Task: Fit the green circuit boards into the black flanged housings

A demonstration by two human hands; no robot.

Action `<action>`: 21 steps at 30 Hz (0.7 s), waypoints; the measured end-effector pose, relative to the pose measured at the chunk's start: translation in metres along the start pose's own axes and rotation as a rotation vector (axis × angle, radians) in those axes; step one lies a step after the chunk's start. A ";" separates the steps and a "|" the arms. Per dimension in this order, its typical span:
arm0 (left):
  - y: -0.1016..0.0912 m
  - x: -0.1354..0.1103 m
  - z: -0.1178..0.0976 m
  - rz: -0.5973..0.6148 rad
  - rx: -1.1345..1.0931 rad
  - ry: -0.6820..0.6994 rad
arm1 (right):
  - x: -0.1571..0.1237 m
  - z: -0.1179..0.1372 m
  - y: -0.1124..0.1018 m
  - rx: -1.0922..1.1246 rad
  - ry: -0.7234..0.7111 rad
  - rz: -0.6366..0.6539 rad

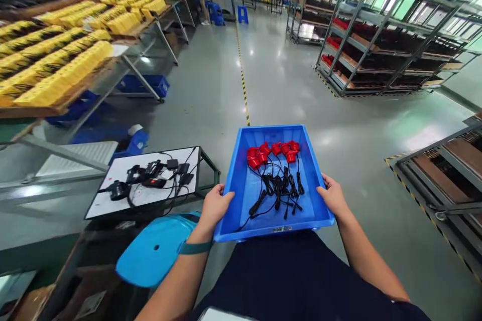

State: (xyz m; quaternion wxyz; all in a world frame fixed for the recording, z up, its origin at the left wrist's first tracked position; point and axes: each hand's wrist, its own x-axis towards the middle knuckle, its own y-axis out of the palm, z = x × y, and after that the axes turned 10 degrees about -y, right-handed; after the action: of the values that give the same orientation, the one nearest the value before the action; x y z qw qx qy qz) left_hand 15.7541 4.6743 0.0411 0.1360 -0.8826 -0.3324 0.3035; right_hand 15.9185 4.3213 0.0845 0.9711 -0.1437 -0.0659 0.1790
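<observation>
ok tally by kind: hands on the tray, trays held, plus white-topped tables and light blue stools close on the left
Left hand and right hand: 2
Blue tray: 1
White-topped table: 1
Light blue stool: 1
Total: 5

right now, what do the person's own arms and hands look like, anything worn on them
The left hand and right hand wear no gloves. A flat teal wristband shows on the left, the edge of a dark sleeve on the right.
</observation>
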 end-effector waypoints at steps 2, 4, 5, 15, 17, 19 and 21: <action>0.006 0.068 -0.045 -0.013 0.037 0.002 | 0.079 -0.002 0.010 0.024 -0.005 -0.015; 0.012 0.134 -0.093 -0.024 0.094 0.016 | 0.150 -0.002 0.017 0.053 -0.002 -0.036; 0.016 0.165 -0.118 -0.029 0.131 0.027 | 0.183 -0.002 0.019 0.065 0.002 -0.051; 0.149 0.456 -0.381 0.118 0.282 0.089 | 0.494 -0.049 -0.026 0.149 -0.001 -0.272; 0.177 0.521 -0.427 0.114 0.282 0.077 | 0.578 -0.065 -0.036 0.207 0.010 -0.290; 0.196 0.583 -0.467 0.100 0.286 0.063 | 0.666 -0.073 -0.047 0.253 0.027 -0.278; 0.207 0.637 -0.500 0.056 0.300 0.054 | 0.752 -0.072 -0.057 0.242 0.019 -0.228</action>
State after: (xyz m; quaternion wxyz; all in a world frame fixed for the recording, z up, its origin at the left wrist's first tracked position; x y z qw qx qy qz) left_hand 16.5508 4.9282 0.0553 0.2665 -0.8692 -0.2547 0.3296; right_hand 16.6475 4.5279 0.0904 0.9958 -0.0192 -0.0508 0.0731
